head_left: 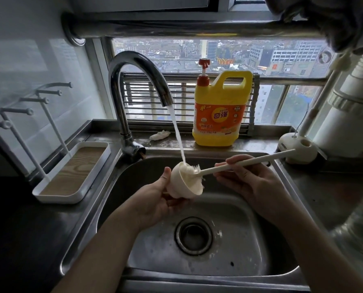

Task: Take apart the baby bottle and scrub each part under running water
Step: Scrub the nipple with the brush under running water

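Down over the sink [239, 240], the left hand [155, 199] at 7 o'clock cups a cream bottle cap [182, 187], fingers curled round it. The right hand [250, 180] at 3 o'clock pinches the brush [265, 157], bristles inside the cap. Water [177, 134] from the faucet [134, 57] at 11 o'clock lands on it. Beyond, at 1 o'clock, stands a yellow detergent jug [220, 111].

A person's left hand [155, 199] and right hand [252, 182], both bare, with forearms [104, 250] uncovered as far as the view reaches and the left thumbnail [165, 177] cut short.
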